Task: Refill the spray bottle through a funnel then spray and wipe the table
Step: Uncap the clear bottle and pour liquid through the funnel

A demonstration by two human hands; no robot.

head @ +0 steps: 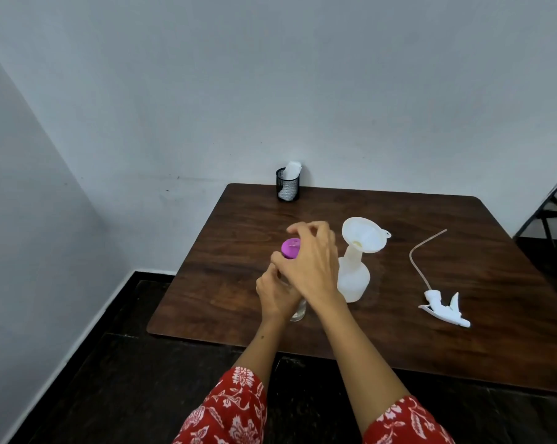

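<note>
A dark wooden table (245, 219) is standing against the wall. A black mesh cup (287, 184) is sitting at its far edge. Near the middle, a white spray bottle (354, 277) is standing upright beside a clear bottle (298, 312). Well to the right, the spray head (443, 307) is lying on its side.

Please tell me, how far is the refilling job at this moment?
Done: the spray head lies off on the table, and the funnel sits in the spray bottle. In hand: the left hand holds a clear bottle; the right hand grips its purple cap. Left: pouring, spraying, wiping.
</note>
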